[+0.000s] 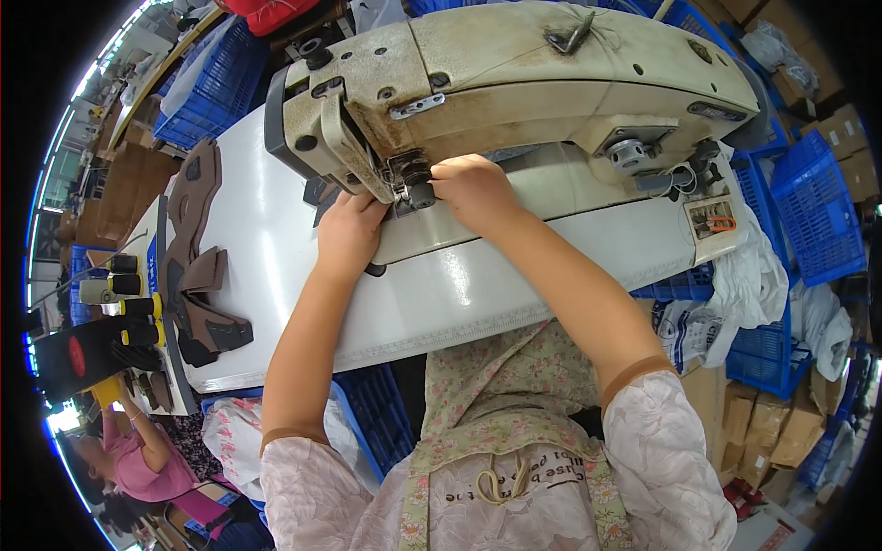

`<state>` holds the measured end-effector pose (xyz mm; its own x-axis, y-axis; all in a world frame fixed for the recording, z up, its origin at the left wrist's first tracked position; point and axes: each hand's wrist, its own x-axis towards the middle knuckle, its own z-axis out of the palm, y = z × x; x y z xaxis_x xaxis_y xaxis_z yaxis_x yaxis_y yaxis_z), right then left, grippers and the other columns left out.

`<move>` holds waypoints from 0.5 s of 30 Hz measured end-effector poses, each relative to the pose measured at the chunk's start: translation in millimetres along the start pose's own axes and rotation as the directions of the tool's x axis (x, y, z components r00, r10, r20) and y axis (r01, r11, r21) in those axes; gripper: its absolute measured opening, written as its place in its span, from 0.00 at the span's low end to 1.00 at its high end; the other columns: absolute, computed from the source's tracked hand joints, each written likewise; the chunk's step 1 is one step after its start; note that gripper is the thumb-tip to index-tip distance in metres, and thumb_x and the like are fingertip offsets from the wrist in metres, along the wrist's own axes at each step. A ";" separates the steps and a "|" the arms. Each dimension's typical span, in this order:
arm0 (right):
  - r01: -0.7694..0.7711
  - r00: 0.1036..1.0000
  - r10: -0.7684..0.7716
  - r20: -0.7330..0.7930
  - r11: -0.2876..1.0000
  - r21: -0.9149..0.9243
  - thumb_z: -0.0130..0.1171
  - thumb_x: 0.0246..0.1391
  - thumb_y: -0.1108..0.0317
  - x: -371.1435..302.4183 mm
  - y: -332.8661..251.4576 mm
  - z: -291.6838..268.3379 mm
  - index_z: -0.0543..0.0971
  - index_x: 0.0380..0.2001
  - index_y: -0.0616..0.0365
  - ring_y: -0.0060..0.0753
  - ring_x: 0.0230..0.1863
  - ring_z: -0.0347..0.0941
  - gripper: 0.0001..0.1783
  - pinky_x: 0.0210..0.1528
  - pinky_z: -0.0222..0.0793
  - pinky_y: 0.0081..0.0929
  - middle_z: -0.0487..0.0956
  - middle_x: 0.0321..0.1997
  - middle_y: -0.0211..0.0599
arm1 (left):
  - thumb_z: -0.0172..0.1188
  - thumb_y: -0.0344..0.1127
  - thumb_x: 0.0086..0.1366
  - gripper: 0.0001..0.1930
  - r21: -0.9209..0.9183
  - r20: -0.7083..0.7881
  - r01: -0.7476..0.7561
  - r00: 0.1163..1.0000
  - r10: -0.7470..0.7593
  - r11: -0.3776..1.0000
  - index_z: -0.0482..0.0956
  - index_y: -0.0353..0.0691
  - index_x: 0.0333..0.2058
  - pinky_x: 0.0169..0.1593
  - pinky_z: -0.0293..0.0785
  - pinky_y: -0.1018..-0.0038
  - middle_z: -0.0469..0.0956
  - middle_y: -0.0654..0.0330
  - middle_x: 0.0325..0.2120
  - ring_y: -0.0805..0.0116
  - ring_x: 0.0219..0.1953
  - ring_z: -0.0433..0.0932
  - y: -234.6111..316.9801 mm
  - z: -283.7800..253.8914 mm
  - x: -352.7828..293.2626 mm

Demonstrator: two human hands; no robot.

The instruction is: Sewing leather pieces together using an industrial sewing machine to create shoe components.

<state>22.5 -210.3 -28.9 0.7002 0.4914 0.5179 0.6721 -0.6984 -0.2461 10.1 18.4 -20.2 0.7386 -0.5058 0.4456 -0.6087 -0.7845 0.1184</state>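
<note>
Both hands are at the needle end of a cream-coloured industrial sewing machine (514, 101). My left hand (352, 230) is closed just left of the presser foot, its fingertips hidden under the machine head. A dark grey piece of material (319, 195) shows beside it, flat on the white table; I cannot tell whether my fingers grip it. Curled right beside the black roller (422, 191) at the foot, my right hand (473, 191) has its fingers bent together and the tips partly out of sight. Whatever it pinches is too hidden to name.
Brown and black cut shoe-upper pieces (197, 285) lie on the left of the white table (432, 312). Thread spools (138, 308) stand beyond its left edge, near a person in pink (147, 450). Blue crates (818, 207) and cardboard boxes (767, 432) crowd the right.
</note>
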 end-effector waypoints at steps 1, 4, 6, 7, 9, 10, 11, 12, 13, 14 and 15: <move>-0.002 1.000 0.002 -0.008 1.000 0.001 0.54 0.48 0.69 -0.4 1.5 0.4 0.81 0.31 0.50 0.30 0.49 0.77 0.08 0.49 0.72 0.29 0.81 0.40 0.25 | 0.58 0.22 0.49 0.15 -0.003 -0.018 -0.002 1.000 0.002 1.000 0.83 0.44 0.35 0.41 0.76 0.64 0.80 0.61 0.38 0.55 0.41 0.78 1.4 0.5 2.4; 0.040 0.998 -0.041 -0.036 0.998 -0.040 0.55 0.49 0.68 -16.5 0.0 -1.7 0.81 0.31 0.50 0.32 0.47 0.77 0.06 0.47 0.72 0.31 0.80 0.37 0.27 | 0.57 0.21 0.47 0.16 -0.020 -0.023 0.010 1.000 -0.010 1.000 0.81 0.43 0.36 0.42 0.76 0.62 0.79 0.57 0.39 0.52 0.42 0.77 2.5 6.2 4.1; 0.096 0.995 -0.098 0.028 0.994 0.059 0.57 0.51 0.68 -31.1 -21.9 -22.6 0.82 0.30 0.50 0.36 0.44 0.78 0.05 0.45 0.72 0.33 0.81 0.39 0.29 | 0.57 0.20 0.46 0.18 0.008 -0.018 0.018 1.000 -0.018 1.000 0.81 0.44 0.38 0.41 0.76 0.63 0.78 0.59 0.38 0.54 0.42 0.77 -0.1 2.7 -1.8; 0.082 0.989 -0.102 0.105 0.981 0.178 0.58 0.52 0.68 -35.5 -35.0 -60.7 0.84 0.29 0.50 0.37 0.43 0.78 0.06 0.44 0.72 0.33 0.83 0.41 0.28 | 0.57 0.20 0.46 0.20 0.029 -0.014 0.028 1.000 -0.028 0.999 0.81 0.45 0.39 0.40 0.76 0.63 0.78 0.60 0.37 0.56 0.41 0.77 -0.9 2.3 -3.7; 0.192 0.947 -0.160 -0.278 0.977 0.092 0.56 0.53 0.69 -52.0 -30.7 -127.1 0.84 0.29 0.53 0.39 0.40 0.78 0.07 0.43 0.72 0.33 0.84 0.36 0.32 | 0.56 0.20 0.45 0.20 0.012 -0.006 0.041 0.999 -0.040 0.999 0.81 0.44 0.39 0.41 0.76 0.62 0.78 0.59 0.37 0.55 0.42 0.77 -3.8 1.0 -3.7; 0.087 0.918 -0.075 -0.390 0.996 0.015 0.54 0.53 0.72 -57.0 -15.2 -168.5 0.83 0.28 0.58 0.37 0.40 0.77 0.08 0.43 0.71 0.30 0.84 0.33 0.37 | 0.56 0.20 0.44 0.21 0.001 0.009 0.062 0.998 -0.062 0.998 0.80 0.43 0.39 0.42 0.75 0.60 0.78 0.58 0.38 0.53 0.42 0.77 -7.5 -1.5 -9.6; -0.135 0.880 0.034 -0.473 0.975 -0.179 0.53 0.55 0.73 -61.6 5.6 -203.0 0.83 0.32 0.61 0.32 0.42 0.77 0.09 0.44 0.70 0.28 0.84 0.36 0.38 | 0.56 0.20 0.44 0.21 0.003 0.008 0.066 0.998 -0.066 0.998 0.80 0.43 0.39 0.42 0.75 0.60 0.78 0.58 0.38 0.53 0.42 0.77 -8.4 -2.9 -10.6; -0.302 0.661 0.225 -0.716 0.953 0.021 0.52 0.57 0.73 -62.4 30.5 -233.0 0.82 0.38 0.64 0.33 0.46 0.76 0.11 0.48 0.69 0.27 0.82 0.43 0.40 | 0.56 0.20 0.45 0.20 -0.026 0.021 0.080 0.997 -0.079 0.996 0.80 0.43 0.40 0.42 0.75 0.59 0.78 0.57 0.38 0.52 0.42 0.77 -7.1 -2.8 -7.0; -0.402 0.532 0.119 -0.839 0.907 -0.126 0.58 0.54 0.71 -66.2 76.3 -262.9 0.82 0.43 0.61 0.35 0.47 0.76 0.13 0.53 0.68 0.30 0.81 0.44 0.38 | 0.55 0.20 0.45 0.20 -0.049 0.038 0.098 0.995 -0.096 0.994 0.80 0.43 0.40 0.43 0.75 0.59 0.78 0.56 0.38 0.51 0.42 0.76 -6.9 -3.4 -6.2; -0.565 0.467 0.215 -0.858 0.818 -0.103 0.56 0.60 0.64 -78.7 114.2 -292.2 0.81 0.47 0.59 0.38 0.54 0.74 0.16 0.58 0.65 0.32 0.80 0.51 0.42 | 0.55 0.20 0.45 0.20 -0.064 0.027 0.079 0.997 -0.078 0.995 0.80 0.43 0.40 0.43 0.75 0.59 0.78 0.56 0.38 0.51 0.42 0.76 -3.7 -0.3 -0.2; -0.629 0.434 0.307 -0.847 0.776 -0.041 0.54 0.61 0.59 -99.3 170.5 -317.8 0.81 0.49 0.58 0.41 0.55 0.73 0.19 0.59 0.64 0.33 0.79 0.52 0.45 | 0.55 0.20 0.46 0.20 -0.090 0.032 0.079 0.997 -0.077 0.993 0.80 0.43 0.40 0.43 0.74 0.58 0.78 0.56 0.38 0.50 0.42 0.76 -0.3 3.8 4.5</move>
<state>-8.9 -543.5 138.0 0.3064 -0.4421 0.8430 0.0711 -0.8725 -0.4834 14.8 15.0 -21.6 0.7921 -0.4553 0.4066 -0.5717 -0.7868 0.2327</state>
